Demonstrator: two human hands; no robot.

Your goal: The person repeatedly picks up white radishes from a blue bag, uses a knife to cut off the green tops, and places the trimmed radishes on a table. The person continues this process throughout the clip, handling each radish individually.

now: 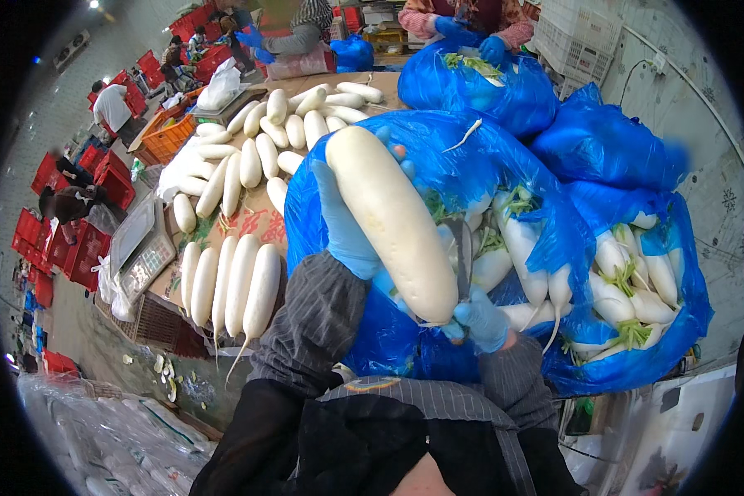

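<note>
A large white daikon radish lies in my left hand, which wears a light blue glove and cradles it from below, its fingertips showing past the far side. My right hand, gloved alike, is closed around the handle of a knife; its blade points away from me beside the radish's lower right end. Beneath both hands spreads an open blue plastic bag with leafy-topped daikons inside. A thin root piece lies on the bag. Several daikons stand in a row at the table's left edge.
More daikons lie on the cardboard-covered table. A digital scale sits at its left edge, an orange crate beyond. Further blue bags fill the right side. Two people in blue gloves are across the table.
</note>
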